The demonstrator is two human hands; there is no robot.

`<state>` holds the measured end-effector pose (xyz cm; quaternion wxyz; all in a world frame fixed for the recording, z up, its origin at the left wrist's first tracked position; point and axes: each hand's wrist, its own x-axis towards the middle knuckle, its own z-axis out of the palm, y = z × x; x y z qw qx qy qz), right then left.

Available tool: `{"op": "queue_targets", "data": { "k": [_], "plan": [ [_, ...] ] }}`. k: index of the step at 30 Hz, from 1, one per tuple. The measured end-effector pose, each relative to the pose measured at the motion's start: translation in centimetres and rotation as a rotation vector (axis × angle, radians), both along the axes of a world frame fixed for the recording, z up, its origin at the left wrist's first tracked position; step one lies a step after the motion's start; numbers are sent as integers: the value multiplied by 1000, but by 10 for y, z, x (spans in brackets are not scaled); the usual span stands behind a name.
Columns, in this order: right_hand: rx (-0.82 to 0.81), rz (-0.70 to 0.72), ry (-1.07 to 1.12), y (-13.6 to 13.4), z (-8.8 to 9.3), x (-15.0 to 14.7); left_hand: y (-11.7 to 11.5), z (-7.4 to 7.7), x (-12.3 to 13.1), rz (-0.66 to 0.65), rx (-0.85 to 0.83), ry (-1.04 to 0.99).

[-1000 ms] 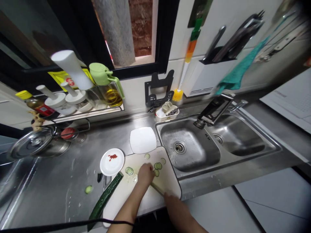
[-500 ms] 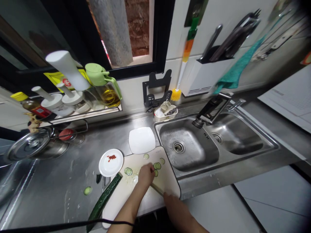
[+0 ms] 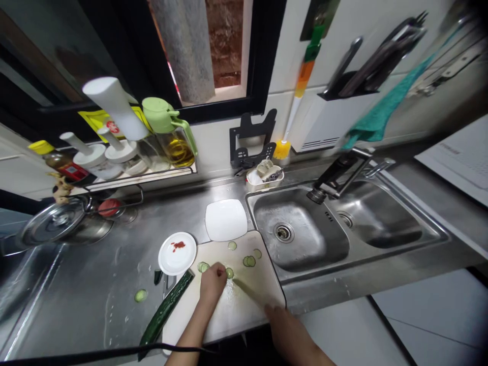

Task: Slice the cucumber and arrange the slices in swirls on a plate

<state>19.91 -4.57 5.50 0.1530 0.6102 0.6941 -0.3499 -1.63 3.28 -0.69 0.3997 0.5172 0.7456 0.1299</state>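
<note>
Left hand [image 3: 212, 284], grip unclear, had drawn a slice [image 3: 229, 273] toward the board's [image 3: 224, 320] left edge, separating it from the right-edge pair [image 3: 249, 261]; right hand [image 3: 285, 328] gripped the knife [image 3: 249, 292].

Board [image 3: 229, 317]: lower centre | slices [image 3: 249, 261]: on board | cucumber [image 3: 165, 309]: along board's left edge | dish [image 3: 226, 219]: behind board | sink [image 3: 316, 244]: right of board | pot [image 3: 93, 229]: frame left

A black-framed window [image 3: 265, 61] faces what looks like brickwork [image 3: 224, 40]; below, pale wall tiles [image 3: 285, 66] meet a steel counter [image 3: 91, 284].
</note>
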Motion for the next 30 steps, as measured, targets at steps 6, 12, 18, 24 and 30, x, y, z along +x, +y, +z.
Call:
{"op": "queue_targets", "data": {
  "k": [6, 12, 18, 24, 30],
  "plan": [
    [-37, 60, -68, 13, 9, -15, -7, -4, 1, 31, 7, 43],
    [6, 52, -70, 17, 4, -25, -7, -3, 2, 30, 24, 64],
    [18, 50, -89, 17, -2, -27, -8, -6, 1, 33, 21, 61],
    [11, 54, -81, 19, 0, -30, -9, -10, 0, 36, 31, 46],
    [-21, 55, -90, 22, 5, -35, -7, -6, 1, 41, 35, 42]
  ]
}}
